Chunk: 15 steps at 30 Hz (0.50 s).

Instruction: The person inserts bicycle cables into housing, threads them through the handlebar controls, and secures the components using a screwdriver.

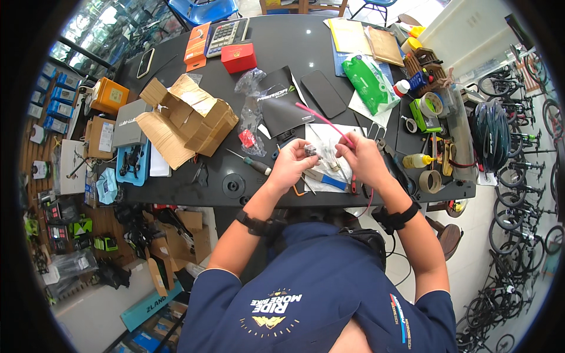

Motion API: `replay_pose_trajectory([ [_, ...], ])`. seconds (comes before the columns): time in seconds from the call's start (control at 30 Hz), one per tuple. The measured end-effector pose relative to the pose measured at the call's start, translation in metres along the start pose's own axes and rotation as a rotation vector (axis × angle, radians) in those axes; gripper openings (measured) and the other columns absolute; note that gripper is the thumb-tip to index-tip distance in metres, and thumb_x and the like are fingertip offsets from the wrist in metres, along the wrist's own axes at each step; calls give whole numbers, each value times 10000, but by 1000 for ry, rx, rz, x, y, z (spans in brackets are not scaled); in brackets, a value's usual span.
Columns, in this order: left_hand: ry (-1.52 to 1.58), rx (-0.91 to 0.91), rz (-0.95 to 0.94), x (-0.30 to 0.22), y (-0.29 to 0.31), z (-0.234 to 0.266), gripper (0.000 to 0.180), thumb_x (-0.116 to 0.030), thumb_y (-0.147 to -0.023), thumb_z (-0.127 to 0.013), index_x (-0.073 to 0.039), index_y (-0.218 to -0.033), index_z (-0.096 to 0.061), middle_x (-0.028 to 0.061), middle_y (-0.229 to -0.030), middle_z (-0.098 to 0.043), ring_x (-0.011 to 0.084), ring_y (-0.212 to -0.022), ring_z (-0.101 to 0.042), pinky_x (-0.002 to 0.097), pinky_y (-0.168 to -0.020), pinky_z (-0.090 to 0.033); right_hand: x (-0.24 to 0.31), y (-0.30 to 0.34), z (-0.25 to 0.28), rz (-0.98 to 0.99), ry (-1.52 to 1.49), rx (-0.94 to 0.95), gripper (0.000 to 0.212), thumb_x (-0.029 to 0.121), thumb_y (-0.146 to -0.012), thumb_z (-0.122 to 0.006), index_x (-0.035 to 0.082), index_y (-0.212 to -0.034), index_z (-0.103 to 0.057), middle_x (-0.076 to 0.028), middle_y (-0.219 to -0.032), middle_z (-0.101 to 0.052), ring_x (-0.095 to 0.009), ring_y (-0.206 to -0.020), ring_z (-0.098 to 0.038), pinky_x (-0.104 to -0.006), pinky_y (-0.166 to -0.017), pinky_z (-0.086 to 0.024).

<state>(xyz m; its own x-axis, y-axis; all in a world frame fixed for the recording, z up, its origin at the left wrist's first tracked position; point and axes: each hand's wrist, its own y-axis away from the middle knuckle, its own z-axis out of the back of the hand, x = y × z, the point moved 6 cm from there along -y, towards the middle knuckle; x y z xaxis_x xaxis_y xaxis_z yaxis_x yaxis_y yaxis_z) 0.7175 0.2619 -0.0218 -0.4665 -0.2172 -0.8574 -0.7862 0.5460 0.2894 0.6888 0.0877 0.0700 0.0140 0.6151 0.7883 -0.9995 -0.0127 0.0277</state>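
My left hand (288, 167) pinches a small dark metallic part (311, 151) between thumb and fingertips; its exact kind is too small to make out. In my right hand (366, 165), fingers close round a thin pink cable (322, 121). One end of it points up and left over the table, while the rest runs down past the palm toward the table's near edge. Both hands hover over a white sheet (321, 134) with small clear plastic bags on it. A blue-handled tool (327, 180) lies just below them, and a screwdriver (256, 166) rests left of my left hand.
On the dark table (282, 44) are an opened cardboard box (206, 126), crumpled plastic wrap (252, 106), a phone (323, 93), a green packet (371, 83) and a yellow-tipped bottle (418, 160). A black round disc (233, 186) sits near the front edge. Bicycles (512, 235) line the right side.
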Motion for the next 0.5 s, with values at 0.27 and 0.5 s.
replay_pose_trajectory([
  [0.27,-620,-256,-12,31,-3,19,503,-66,-837,-746,61,-1268,-520,139,-1025,-707,201,-889,-709,308,-824,-553,-19,-2,23,-138,-488,79,143,141,-973,-618,-2,-983,-621,-40,-796,-709,-34,-657,-528,-215,-598,-396],
  [0.5,-1218,-455,-8,-19,34,-23,608,-188,-862,-722,31,-1374,-478,212,-1235,-630,279,-976,-698,379,-868,-549,-8,15,36,-99,-586,291,133,138,-997,-591,8,-1000,-614,-56,-823,-719,-61,-735,-603,-217,-699,-445],
])
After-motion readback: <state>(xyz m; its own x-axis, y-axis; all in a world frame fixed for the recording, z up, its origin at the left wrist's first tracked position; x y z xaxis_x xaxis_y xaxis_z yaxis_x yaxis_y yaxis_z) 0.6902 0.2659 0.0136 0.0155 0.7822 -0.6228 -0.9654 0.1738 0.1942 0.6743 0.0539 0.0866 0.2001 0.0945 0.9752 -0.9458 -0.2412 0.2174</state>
